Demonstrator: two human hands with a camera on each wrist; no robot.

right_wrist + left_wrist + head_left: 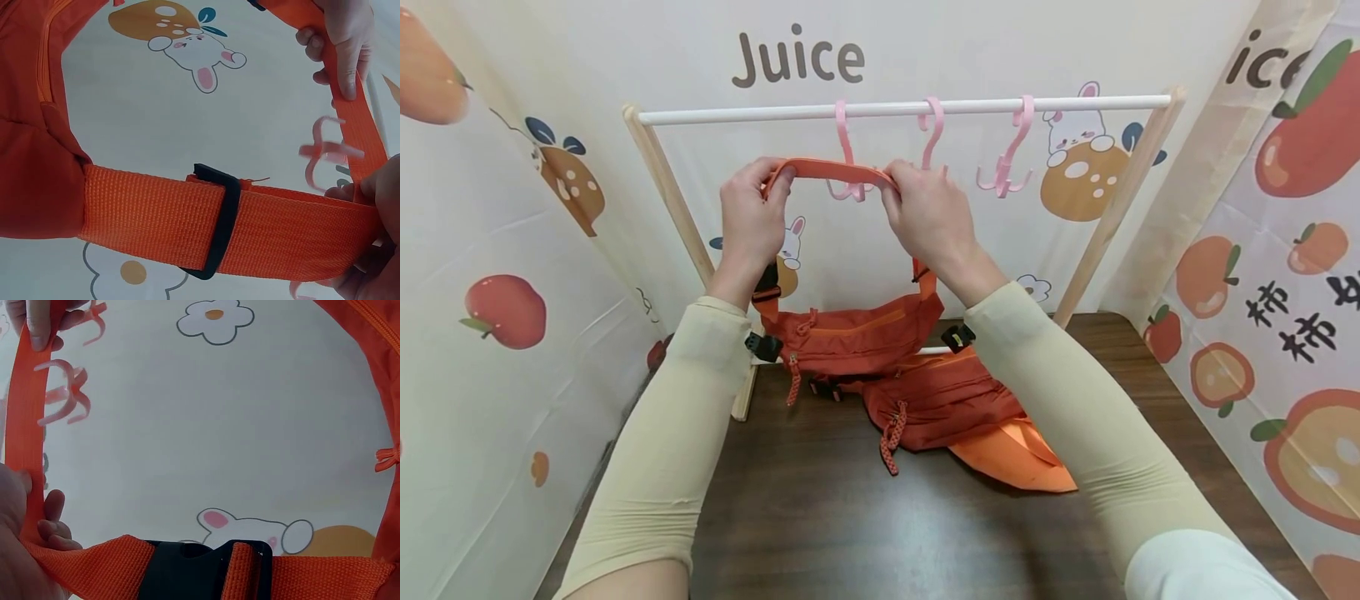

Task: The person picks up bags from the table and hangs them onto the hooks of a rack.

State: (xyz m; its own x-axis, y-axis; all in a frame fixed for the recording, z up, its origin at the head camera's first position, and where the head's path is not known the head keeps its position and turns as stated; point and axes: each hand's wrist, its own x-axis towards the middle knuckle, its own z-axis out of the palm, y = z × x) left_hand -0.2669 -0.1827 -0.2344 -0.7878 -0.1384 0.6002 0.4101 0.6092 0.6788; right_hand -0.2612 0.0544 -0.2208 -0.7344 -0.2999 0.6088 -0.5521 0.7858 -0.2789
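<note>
An orange webbing strap [835, 170] stretches between both hands at hook height. My left hand [752, 212] pinches its left part between thumb and fingers, while my right hand [934, 218] pinches the right part. From this strap hangs a rust-red waist bag [857, 343], above the table. A black buckle [203, 569] joins the strap near the left hand, and a black slider [220, 228] sits on the right side. Behind the strap is the left pink hook [844, 137], partly covered by it. The middle pink hook [934, 125] is partly hidden behind the right hand.
A second rust-red waist bag [940, 408] lies on the dark wooden table [820, 517], its orange strap spread to the right. A rack with a white rod [730, 114] and wooden posts stands behind. Another pink hook [1011, 154] hangs at right.
</note>
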